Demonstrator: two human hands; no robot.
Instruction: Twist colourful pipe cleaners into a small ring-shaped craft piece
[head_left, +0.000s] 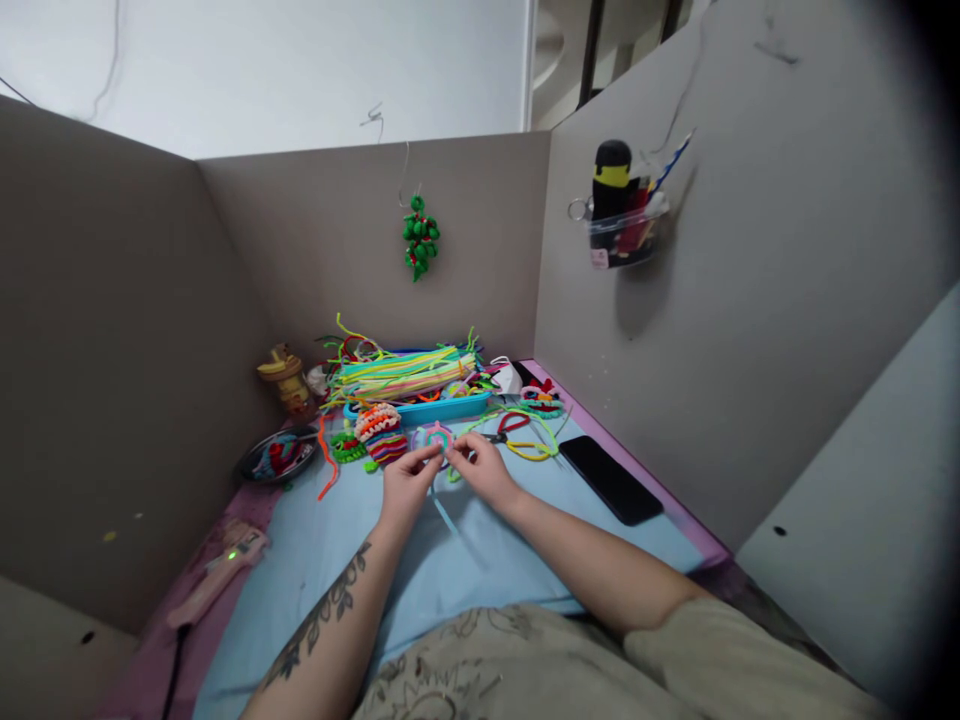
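1. Pipe-cleaner ring (pixel 433 437), pink and pale blue, sits at the frame's centre, just above the blue-covered surface (pixel 337 560).
2. The left hand (pixel 403 490) has its grip pinched closed on the ring's left edge; the right hand (pixel 489 472) pinches its right edge.
3. A pale blue strand (pixel 444 510) trails down between the hands.
4. Behind them a blue tray (pixel 420 410) holds bundled pipe cleaners. A black phone (pixel 610 478) lies to the right, and a pink glue gun (pixel 217 575) is at lower left.
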